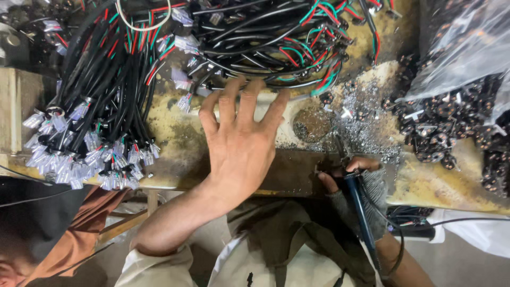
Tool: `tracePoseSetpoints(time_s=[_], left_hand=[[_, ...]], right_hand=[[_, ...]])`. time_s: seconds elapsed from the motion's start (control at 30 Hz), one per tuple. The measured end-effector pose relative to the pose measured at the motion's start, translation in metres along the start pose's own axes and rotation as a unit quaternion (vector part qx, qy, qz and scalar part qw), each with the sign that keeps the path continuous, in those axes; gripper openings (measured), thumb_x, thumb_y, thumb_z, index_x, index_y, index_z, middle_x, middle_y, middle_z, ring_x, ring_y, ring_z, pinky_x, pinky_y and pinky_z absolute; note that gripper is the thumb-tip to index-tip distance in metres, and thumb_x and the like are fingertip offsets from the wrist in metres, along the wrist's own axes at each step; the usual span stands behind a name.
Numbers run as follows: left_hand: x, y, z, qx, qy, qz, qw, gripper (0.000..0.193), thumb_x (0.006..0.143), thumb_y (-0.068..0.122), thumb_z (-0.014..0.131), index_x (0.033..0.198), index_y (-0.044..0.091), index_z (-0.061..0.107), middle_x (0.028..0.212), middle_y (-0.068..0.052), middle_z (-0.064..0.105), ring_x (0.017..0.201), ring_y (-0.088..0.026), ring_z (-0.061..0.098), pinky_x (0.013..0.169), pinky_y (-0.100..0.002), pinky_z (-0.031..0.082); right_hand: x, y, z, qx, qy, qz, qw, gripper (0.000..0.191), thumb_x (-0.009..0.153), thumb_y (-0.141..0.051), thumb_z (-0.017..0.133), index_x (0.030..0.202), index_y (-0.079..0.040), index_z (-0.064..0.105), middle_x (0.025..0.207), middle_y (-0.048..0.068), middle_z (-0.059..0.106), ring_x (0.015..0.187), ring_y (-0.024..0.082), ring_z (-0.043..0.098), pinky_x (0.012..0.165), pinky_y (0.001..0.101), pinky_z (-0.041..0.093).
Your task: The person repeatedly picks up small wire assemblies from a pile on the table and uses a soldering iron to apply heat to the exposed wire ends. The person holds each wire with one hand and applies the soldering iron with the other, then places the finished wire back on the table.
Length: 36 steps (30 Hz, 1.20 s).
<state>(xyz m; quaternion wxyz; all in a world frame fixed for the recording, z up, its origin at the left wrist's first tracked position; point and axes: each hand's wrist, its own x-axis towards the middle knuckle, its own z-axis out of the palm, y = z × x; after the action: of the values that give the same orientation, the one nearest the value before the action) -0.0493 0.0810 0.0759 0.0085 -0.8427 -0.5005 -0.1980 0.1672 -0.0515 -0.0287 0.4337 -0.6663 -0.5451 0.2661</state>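
Stained bench (175, 143), soldering iron (361, 212) tip-forward.

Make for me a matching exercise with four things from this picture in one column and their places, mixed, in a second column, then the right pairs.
Things:
1. left hand
2. right hand
3. bundle of wires with clear connectors
4. small black round parts

Places:
A. at the right, by a clear plastic bag
B. at the left of the bench
C. spread open, reaching to the black cables
D. in a fingerless glove, holding a blue-handled tool

Pairs: 1-C, 2-D, 3-B, 4-A
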Motion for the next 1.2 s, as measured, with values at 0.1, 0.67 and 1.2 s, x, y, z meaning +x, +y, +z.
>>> tracePoseSetpoints(time_s=[0.1, 0.67, 1.2], left_hand=[[0.005, -0.027, 0.015, 0.185, 0.069, -0.076, 0.977, 0.057, 0.086, 0.011, 0.072, 0.142, 0.015, 0.064, 0.131, -0.012, 0.06, 0.124, -0.031, 0.055, 0.105, -0.051, 0.043], [-0.084, -0.166, -0.008, 0.232, 0.09, -0.236, 0.939, 0.017, 0.091, 0.019, 0.08, 0.103, 0.006, 0.077, 0.101, -0.011, 0.074, 0.086, -0.031, 0.07, 0.074, -0.043, 0.05], [-0.115, 0.017, 0.053, -0.48, -0.318, -0.081, 0.814, 0.026, 0.091, 0.024, 0.07, 0.107, 0.004, 0.074, 0.088, -0.018, 0.074, 0.08, -0.04, 0.071, 0.067, -0.047, 0.053]], right_hand=[[0.001, -0.005, 0.002, -0.076, 0.023, -0.023, 0.997, 0.05, 0.081, -0.012, 0.088, 0.108, -0.008, 0.046, 0.091, 0.004, 0.057, 0.078, 0.013, 0.057, 0.071, 0.0287, 0.049], [-0.008, 0.008, -0.006, -0.003, -0.032, -0.044, 0.998, 0.024, 0.094, -0.022, 0.076, 0.109, -0.009, 0.063, 0.089, 0.002, 0.068, 0.073, 0.009, 0.062, 0.067, 0.0262, 0.051], [0.005, 0.007, -0.02, 0.463, 0.005, 0.132, 0.876, 0.041, 0.098, -0.001, 0.075, 0.112, -0.015, 0.038, 0.098, 0.017, 0.069, 0.082, 0.025, 0.073, 0.069, 0.0352, 0.061]])
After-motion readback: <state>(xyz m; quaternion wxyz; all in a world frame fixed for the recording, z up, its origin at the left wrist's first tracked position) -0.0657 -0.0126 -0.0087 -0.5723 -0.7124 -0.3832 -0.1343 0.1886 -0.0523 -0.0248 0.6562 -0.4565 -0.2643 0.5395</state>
